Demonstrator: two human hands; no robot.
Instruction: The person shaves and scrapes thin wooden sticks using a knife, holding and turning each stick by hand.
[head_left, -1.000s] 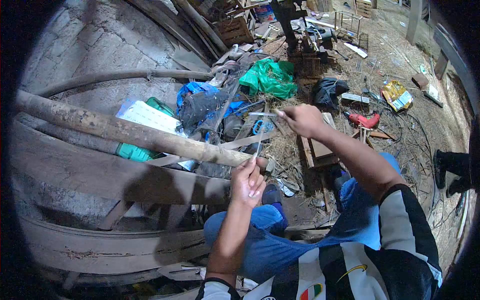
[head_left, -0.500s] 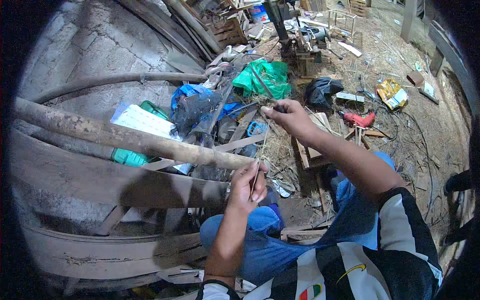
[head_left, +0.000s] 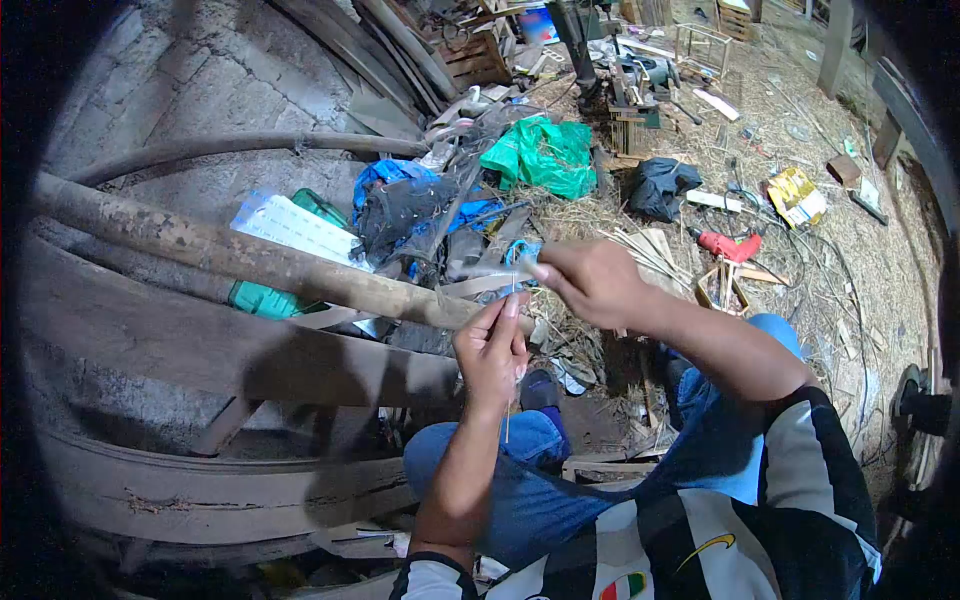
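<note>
My left hand (head_left: 490, 350) pinches a thin wooden stick (head_left: 507, 424) between thumb and fingers. The stick stands nearly upright, its tip poking out above the fingertips and its lower end hanging below the palm. My right hand (head_left: 596, 284) is closed around the handle of a knife. The knife blade (head_left: 492, 270), smeared by motion, points left and crosses close by the stick's upper end. Just behind my left hand lies the end of a long round wooden pole (head_left: 380, 297).
Beyond my hands are a green plastic bag (head_left: 543, 158), a black bag (head_left: 664, 188), a red power drill (head_left: 728, 245) and a yellow packet (head_left: 796, 196). Cut wood pieces (head_left: 648, 257) lie right of centre. A curved plank (head_left: 230, 335) runs along the left. Cables trail across the straw-strewn floor.
My right hand has come down, and the knife has swung from pointing up to pointing left beside the stick. The stick now stands more upright in my left hand.
</note>
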